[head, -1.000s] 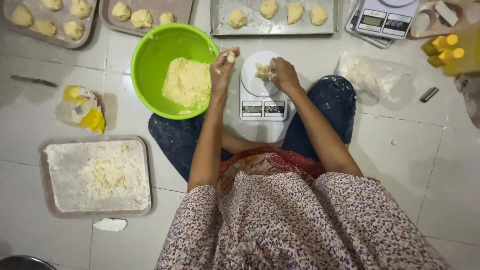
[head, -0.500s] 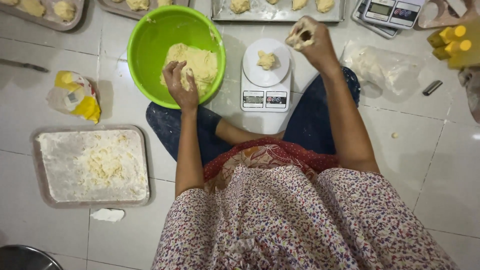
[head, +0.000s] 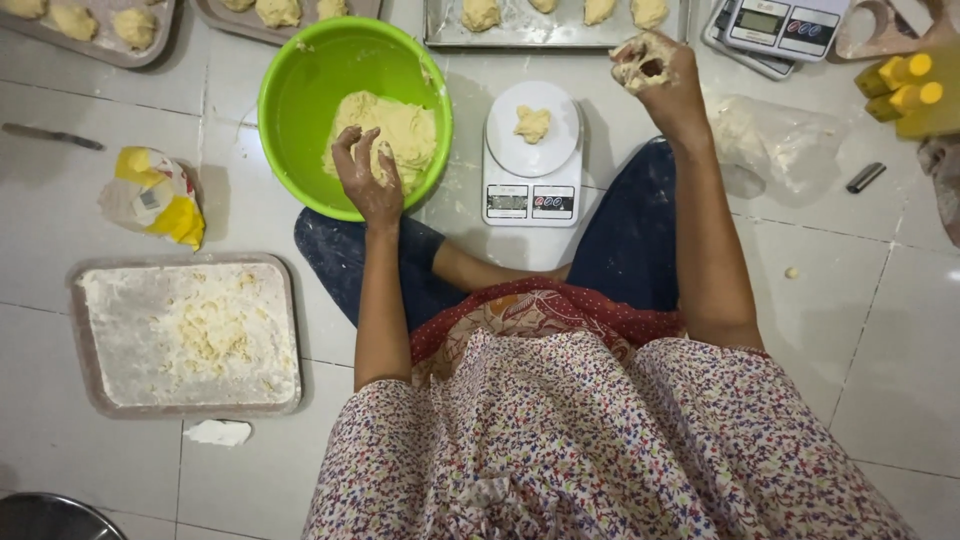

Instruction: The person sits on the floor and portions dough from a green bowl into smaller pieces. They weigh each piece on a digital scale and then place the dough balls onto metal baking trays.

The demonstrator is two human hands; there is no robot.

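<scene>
I sit on a tiled floor. My left hand [head: 366, 178] reaches into a green bowl [head: 300, 70], its floury fingers spread and resting on the yellow dough [head: 405, 125] inside. My right hand [head: 650, 68] is raised past the white kitchen scale [head: 530, 190] and closed around a small lump of dough. It hovers just in front of a metal tray [head: 440, 38] holding several dough balls. A small dough piece [head: 532, 122] lies on the scale's round plate.
A floured tray [head: 88, 345] with crumbly bits lies at my left, a yellow packet [head: 155, 195] and a knife [head: 50, 135] beyond it. Further trays of dough balls [head: 90, 25] line the top. A second scale [head: 775, 25], plastic bag [head: 760, 135] and yellow bottles [head: 905, 90] sit right.
Both hands were at the scale. My left hand has moved into the green bowl onto the dough, and my right hand has lifted a dough lump away toward the far tray.
</scene>
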